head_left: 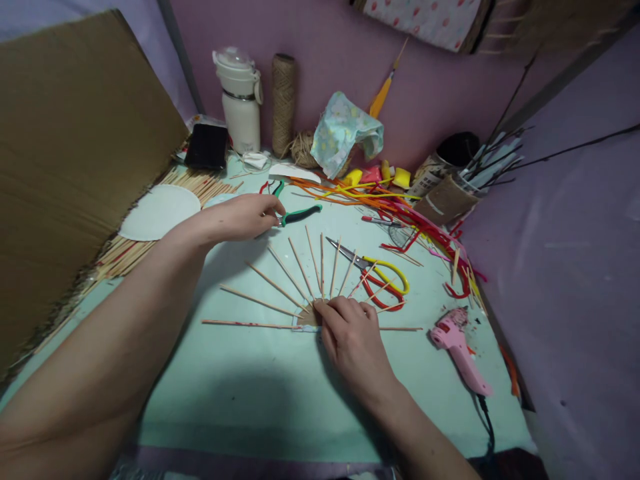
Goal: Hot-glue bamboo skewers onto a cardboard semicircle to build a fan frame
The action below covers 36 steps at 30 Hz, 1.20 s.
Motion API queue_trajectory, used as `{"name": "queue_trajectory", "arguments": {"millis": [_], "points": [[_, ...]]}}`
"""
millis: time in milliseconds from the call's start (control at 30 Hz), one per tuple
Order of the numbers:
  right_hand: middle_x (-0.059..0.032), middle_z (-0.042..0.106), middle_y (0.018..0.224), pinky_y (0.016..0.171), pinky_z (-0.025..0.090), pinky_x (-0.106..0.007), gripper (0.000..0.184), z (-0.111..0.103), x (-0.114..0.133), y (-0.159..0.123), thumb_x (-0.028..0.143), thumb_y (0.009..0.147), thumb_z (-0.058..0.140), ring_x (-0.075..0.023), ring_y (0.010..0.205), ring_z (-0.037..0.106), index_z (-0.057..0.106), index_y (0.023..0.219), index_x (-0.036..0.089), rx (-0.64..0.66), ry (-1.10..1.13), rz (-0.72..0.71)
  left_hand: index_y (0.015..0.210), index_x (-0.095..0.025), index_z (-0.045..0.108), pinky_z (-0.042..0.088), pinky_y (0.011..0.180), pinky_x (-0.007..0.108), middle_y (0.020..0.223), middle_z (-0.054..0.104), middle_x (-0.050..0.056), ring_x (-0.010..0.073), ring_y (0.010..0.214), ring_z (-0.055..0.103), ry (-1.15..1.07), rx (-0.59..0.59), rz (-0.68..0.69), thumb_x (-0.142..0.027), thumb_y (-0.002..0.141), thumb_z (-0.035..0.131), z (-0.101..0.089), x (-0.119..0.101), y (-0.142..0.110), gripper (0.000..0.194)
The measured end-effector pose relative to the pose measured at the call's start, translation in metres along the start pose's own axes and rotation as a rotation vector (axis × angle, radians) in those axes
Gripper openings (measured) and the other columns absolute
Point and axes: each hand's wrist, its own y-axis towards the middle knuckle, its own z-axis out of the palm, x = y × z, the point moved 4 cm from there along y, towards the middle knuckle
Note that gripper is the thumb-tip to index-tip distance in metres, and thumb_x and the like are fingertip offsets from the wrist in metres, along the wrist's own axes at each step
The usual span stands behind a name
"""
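Observation:
In the head view my left hand (257,215) reaches over the table, its fingers closed at the jaw end of green-and-black-handled pliers (303,215). My right hand (353,327) presses with bent fingers on a small half-round cardboard piece (309,318), partly hidden beneath it. Thin wooden sticks (281,285) spread out from this piece like a fan, and one stick (245,325) runs along its straight edge. Scissors (383,275) with yellow and red handles lie partly beneath the right-hand sticks, blades pointing up and left.
A pink glue gun (460,353) lies at right with its cord. Coloured pipe cleaners (360,193) stretch along the back right. At left, a white oval (161,212) rests on loose sticks beside a cardboard panel (85,167). A white bottle (241,110) and twine roll (283,103) stand behind.

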Motion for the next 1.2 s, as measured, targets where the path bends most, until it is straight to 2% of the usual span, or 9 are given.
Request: {"name": "queue_trajectory", "arguments": {"millis": [200, 567, 833, 1100, 1200], "points": [[-0.0041, 0.066, 0.099, 0.087, 0.031, -0.036, 0.026, 0.0000, -0.0001, 0.0001, 0.013, 0.095, 0.052, -0.0205, 0.091, 0.056, 0.065, 0.117, 0.021, -0.003, -0.007, -0.005, 0.127, -0.021, 0.065, 0.049, 0.085, 0.029, 0.122, 0.072, 0.006, 0.0233, 0.104, 0.066, 0.009, -0.007, -0.005, -0.034, 0.079, 0.046, 0.0006, 0.0013, 0.0011, 0.053], [-0.0054, 0.066, 0.100, 0.089, 0.031, -0.037, 0.027, 0.0003, 0.0002, 0.0000, 0.013, 0.096, 0.050, -0.0211, 0.092, 0.057, 0.065, 0.117, 0.021, 0.007, -0.020, 0.001, 0.125, -0.020, 0.065, 0.049, 0.084, 0.029, 0.121, 0.072, 0.007, 0.0238, 0.102, 0.066, 0.014, -0.003, 0.012, -0.033, 0.079, 0.046, 0.0022, 0.0015, 0.0026, 0.052], [-0.0045, 0.067, 0.100, 0.088, 0.030, -0.037, 0.031, 0.0002, 0.0021, -0.0019, 0.011, 0.093, 0.052, -0.0208, 0.093, 0.058, 0.064, 0.120, 0.021, -0.041, -0.045, -0.010, 0.126, -0.021, 0.065, 0.047, 0.085, 0.027, 0.123, 0.071, 0.006, 0.0230, 0.105, 0.065, 0.019, 0.001, 0.007, -0.035, 0.080, 0.047, 0.0033, 0.0033, 0.0037, 0.051], [-0.0040, 0.069, 0.096, 0.086, 0.032, -0.035, 0.022, -0.0033, 0.0011, -0.0050, 0.017, 0.099, 0.045, -0.0196, 0.089, 0.060, 0.058, 0.117, 0.019, -0.119, 0.140, 0.051, 0.125, -0.021, 0.064, 0.048, 0.082, 0.028, 0.117, 0.074, 0.006, 0.0226, 0.101, 0.066, -0.014, 0.029, -0.001, -0.033, 0.078, 0.048, 0.0063, 0.0069, 0.0062, 0.051], [-0.0038, 0.069, 0.095, 0.086, 0.031, -0.035, 0.021, -0.0031, 0.0003, -0.0057, 0.018, 0.099, 0.045, -0.0198, 0.089, 0.059, 0.059, 0.114, 0.020, -0.105, 0.157, 0.068, 0.125, -0.022, 0.065, 0.047, 0.084, 0.029, 0.118, 0.074, 0.006, 0.0230, 0.103, 0.066, -0.023, 0.032, -0.005, -0.034, 0.078, 0.048, 0.0077, 0.0084, 0.0070, 0.052]]}}
